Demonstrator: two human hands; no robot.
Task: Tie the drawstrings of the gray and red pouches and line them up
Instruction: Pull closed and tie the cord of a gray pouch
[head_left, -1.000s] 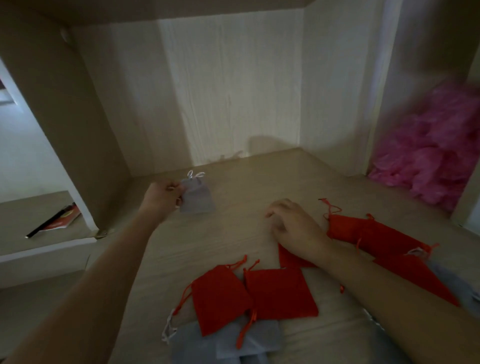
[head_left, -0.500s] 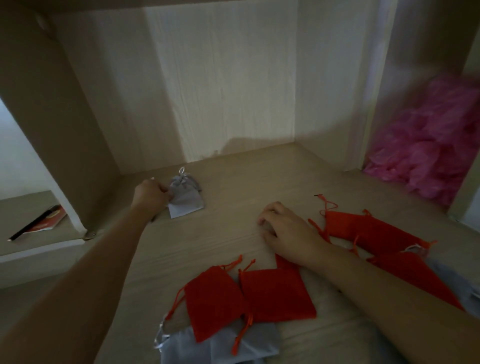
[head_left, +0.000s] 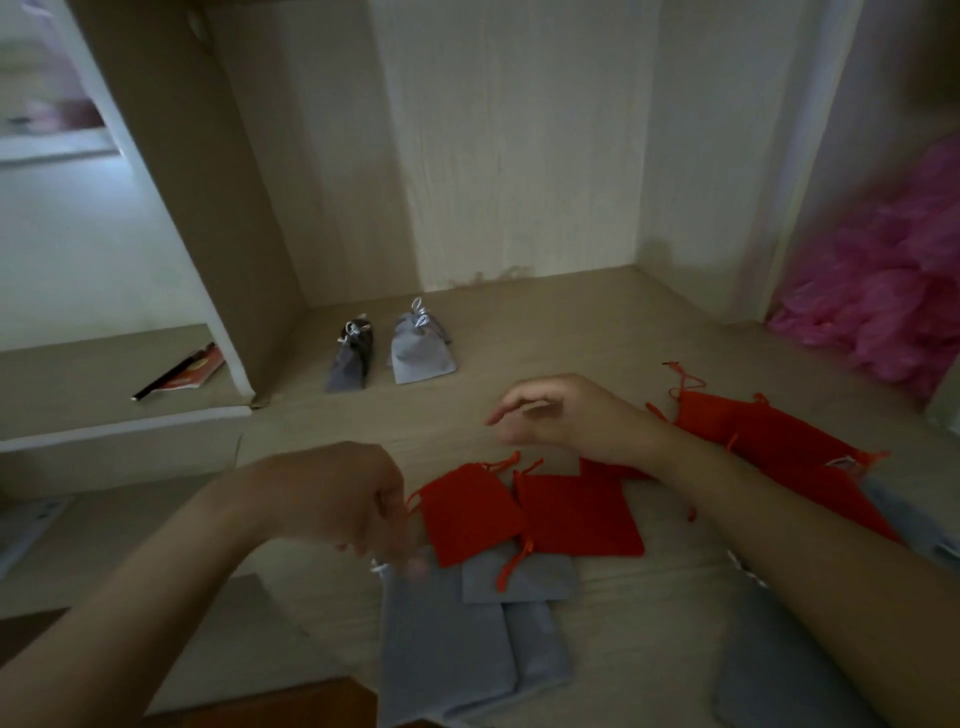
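Two tied gray pouches stand side by side at the back left of the wooden shelf, one (head_left: 350, 358) darker in shadow, the other (head_left: 422, 348) to its right. My left hand (head_left: 348, 504) hangs with curled, blurred fingers at the top edge of a flat gray pouch (head_left: 441, 639); whether it grips is unclear. My right hand (head_left: 561, 410) hovers with relaxed fingers and holds nothing. Two flat red pouches (head_left: 467, 512) (head_left: 576, 514) lie between my arms. More red pouches (head_left: 769, 431) lie behind my right forearm.
Other flat gray pouches (head_left: 519, 577) (head_left: 779, 675) lie near the front edge. A pink fluffy heap (head_left: 883, 291) fills the right compartment. A red booklet (head_left: 192, 371) lies on the lower left shelf. A vertical panel (head_left: 208, 208) walls the left side.
My left hand let go of the tied gray pouch at the back left and drew back to the near gray pouch. My right hand lifted off the shelf.
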